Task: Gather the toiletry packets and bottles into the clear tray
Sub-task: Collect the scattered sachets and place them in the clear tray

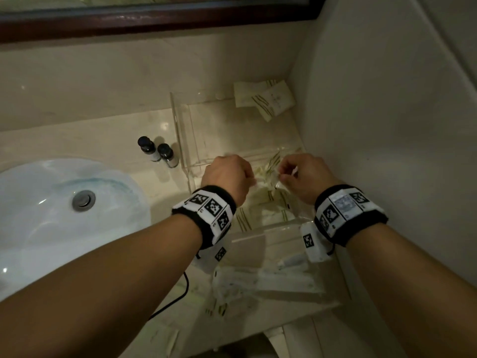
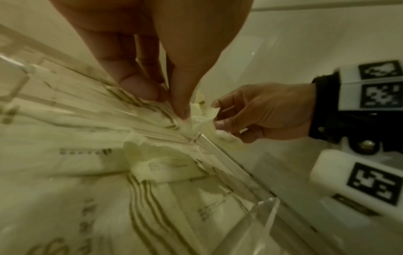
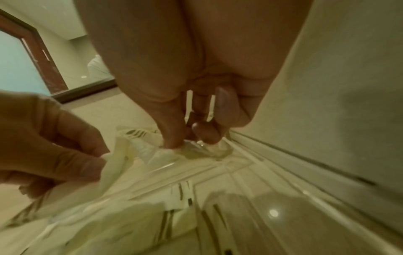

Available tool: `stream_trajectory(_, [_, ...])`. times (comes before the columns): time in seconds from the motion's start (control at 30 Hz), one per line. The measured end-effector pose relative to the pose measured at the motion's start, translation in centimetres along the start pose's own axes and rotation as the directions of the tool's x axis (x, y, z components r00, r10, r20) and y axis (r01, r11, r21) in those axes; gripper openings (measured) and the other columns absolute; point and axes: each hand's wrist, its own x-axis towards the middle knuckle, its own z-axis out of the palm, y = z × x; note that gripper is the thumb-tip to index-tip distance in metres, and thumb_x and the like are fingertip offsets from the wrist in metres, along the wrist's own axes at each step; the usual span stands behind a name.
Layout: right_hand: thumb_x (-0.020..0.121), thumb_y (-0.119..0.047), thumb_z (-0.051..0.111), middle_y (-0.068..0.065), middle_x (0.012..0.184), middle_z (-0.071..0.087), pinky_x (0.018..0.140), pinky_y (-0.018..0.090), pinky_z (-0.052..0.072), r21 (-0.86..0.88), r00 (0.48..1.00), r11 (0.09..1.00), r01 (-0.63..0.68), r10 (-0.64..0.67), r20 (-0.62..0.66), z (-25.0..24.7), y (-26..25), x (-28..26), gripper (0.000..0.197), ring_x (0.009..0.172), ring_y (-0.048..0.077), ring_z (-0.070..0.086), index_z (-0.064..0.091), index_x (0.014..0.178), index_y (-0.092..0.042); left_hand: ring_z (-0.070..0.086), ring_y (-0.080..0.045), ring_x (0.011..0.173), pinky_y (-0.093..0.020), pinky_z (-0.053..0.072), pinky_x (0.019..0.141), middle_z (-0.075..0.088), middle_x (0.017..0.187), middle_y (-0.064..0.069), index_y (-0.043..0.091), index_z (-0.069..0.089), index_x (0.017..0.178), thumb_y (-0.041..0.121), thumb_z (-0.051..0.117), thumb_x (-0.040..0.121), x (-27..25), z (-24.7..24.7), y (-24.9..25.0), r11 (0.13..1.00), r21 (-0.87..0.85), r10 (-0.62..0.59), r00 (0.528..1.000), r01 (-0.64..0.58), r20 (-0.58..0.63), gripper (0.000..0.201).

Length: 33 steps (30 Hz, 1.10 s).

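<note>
A crumpled cream packet (image 1: pixel 268 174) (image 2: pixel 200 119) (image 3: pixel 141 148) hangs over the clear tray (image 1: pixel 184 130), pinched from both sides. My left hand (image 1: pixel 247 177) (image 2: pixel 169 101) pinches its left end and my right hand (image 1: pixel 285 174) (image 3: pixel 187 138) pinches its right end, where a bit of clear wrap (image 3: pixel 202 150) shows. Several striped cream packets (image 1: pixel 273 202) lie in the tray beneath the hands. Two dark-capped bottles (image 1: pixel 157 152) stand upright on the counter just left of the tray. More packets (image 1: pixel 265 99) lean in the back right corner.
A white sink (image 1: pixel 51 215) fills the left of the counter. The wall (image 1: pixel 387 125) runs close along the tray's right side, and a dark-framed mirror (image 1: pixel 154 19) sits behind. Wrapped items (image 1: pixel 258 280) and a black cable (image 1: pixel 180 293) lie near the front edge.
</note>
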Motion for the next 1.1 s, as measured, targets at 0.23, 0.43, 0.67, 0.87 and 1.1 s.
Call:
stream_trajectory(0.23, [0.087,-0.021,0.064,-0.002,0.099,0.064,0.08,0.036,0.052,-0.217,0.981,0.975,0.051,-0.009,0.192,1.8,0.8,-2.6,0.006,0.089,0.021,0.06,0.066,0.092,-0.023,0.068,-0.029,0.09,-0.03,0.052,0.077,0.075,0.094,-0.004,0.027,0.077,0.087,0.031,0.069,0.09,0.0,0.8,0.0,0.998,0.055,-0.008,0.999,0.01,-0.037,0.009])
stream_trajectory(0.43, [0.086,-0.017,0.059,-0.001,0.097,0.061,0.064,0.031,0.044,-0.345,0.977,0.935,0.081,-0.006,0.213,4.5,1.1,-3.9,0.011,0.083,0.024,0.061,0.062,0.09,-0.027,0.067,-0.029,0.09,-0.032,0.054,0.076,0.074,0.096,-0.005,0.027,0.076,0.09,0.028,0.067,0.092,0.8,1.4,1.8,0.995,0.085,0.042,0.999,-0.041,-0.009,0.009])
stream_trajectory(0.67, [0.086,-0.021,0.058,0.003,0.107,0.059,0.075,0.036,0.051,-0.279,0.99,0.96,0.021,0.019,0.141,4.1,1.2,-4.5,0.015,0.092,0.028,0.061,0.065,0.099,-0.025,0.067,-0.031,0.094,-0.032,0.054,0.079,0.072,0.103,-0.006,0.026,0.076,0.099,0.03,0.064,0.093,1.8,2.5,3.4,0.993,0.099,0.069,0.998,-0.068,-0.005,0.014])
stream_trajectory(0.87, [0.086,-0.024,0.058,0.004,0.109,0.06,0.08,0.039,0.053,-0.229,0.995,0.973,-0.021,0.043,0.091,3.7,1.0,-4.7,0.022,0.095,0.027,0.061,0.065,0.107,-0.023,0.067,-0.027,0.098,-0.03,0.051,0.081,0.073,0.109,-0.004,0.026,0.076,0.101,0.03,0.064,0.092,2.8,3.3,4.1,0.992,0.083,0.096,0.995,-0.099,0.038,0.015])
stream_trajectory(1.1, [0.088,-0.03,0.061,0.002,0.11,0.061,0.084,0.039,0.052,-0.188,0.995,0.98,-0.063,0.049,-0.082,2.1,1.1,-3.5,0.02,0.097,0.023,0.061,0.065,0.106,-0.022,0.064,-0.023,0.11,-0.033,0.052,0.095,0.072,0.118,0.0,0.023,0.072,0.117,0.031,0.069,0.091,3.4,3.3,4.2,0.984,0.032,0.172,0.981,-0.175,0.094,0.027])
